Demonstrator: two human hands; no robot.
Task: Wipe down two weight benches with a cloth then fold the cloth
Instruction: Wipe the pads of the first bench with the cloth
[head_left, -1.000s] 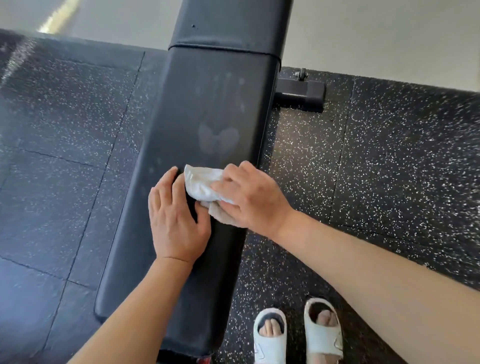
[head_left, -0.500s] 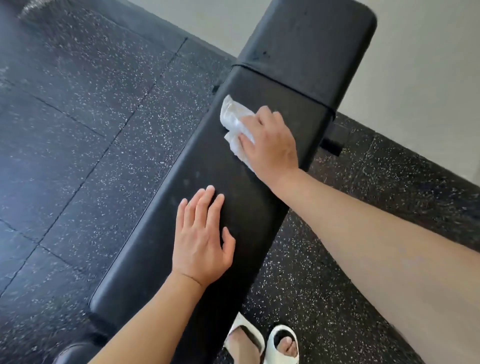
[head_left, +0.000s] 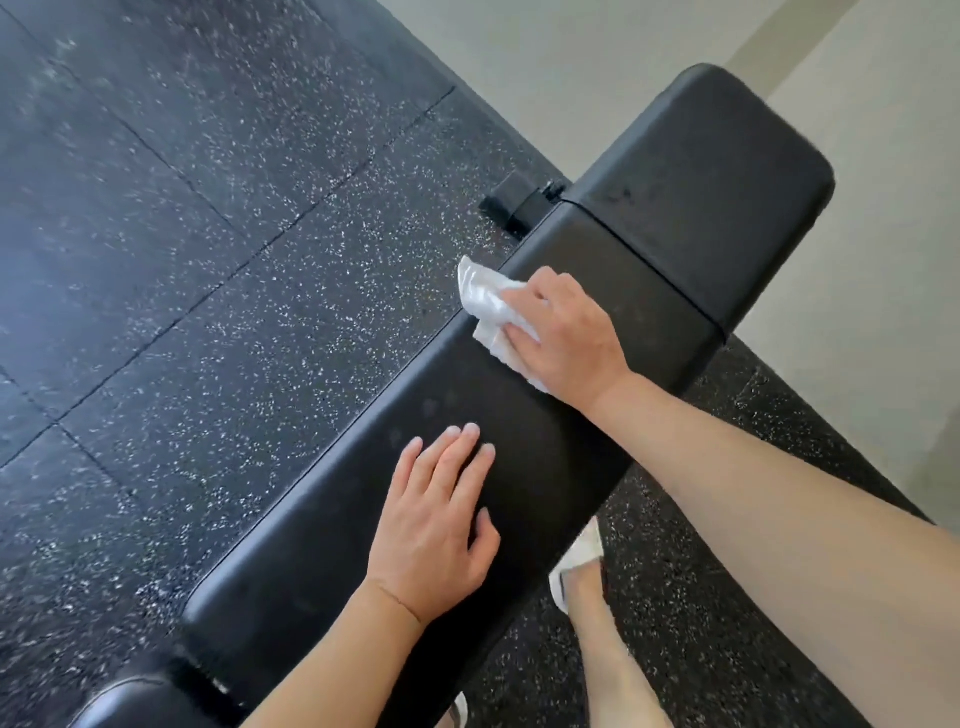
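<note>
A black padded weight bench (head_left: 550, 431) runs diagonally from the lower left to the upper right. My right hand (head_left: 566, 332) presses a crumpled white cloth (head_left: 485, 304) onto the long pad near its far left edge, just short of the seam with the seat pad (head_left: 706, 192). Part of the cloth sticks out past the bench's edge; the rest is hidden under the hand. My left hand (head_left: 441, 525) rests flat on the pad, fingers straight, nearer to me. Faint fingerprints show on the pad above its fingertips.
Black speckled rubber floor tiles (head_left: 208, 260) lie all around the bench. A black bench foot (head_left: 511, 200) sticks out to the left under the seam. Pale wall (head_left: 623, 47) rises behind. My foot in a white sandal (head_left: 576, 566) stands right of the bench.
My right hand carried the cloth up the pad from beside my left hand to the seam, then to the left edge. My left hand stayed flat on the pad. The view swung rightward.
</note>
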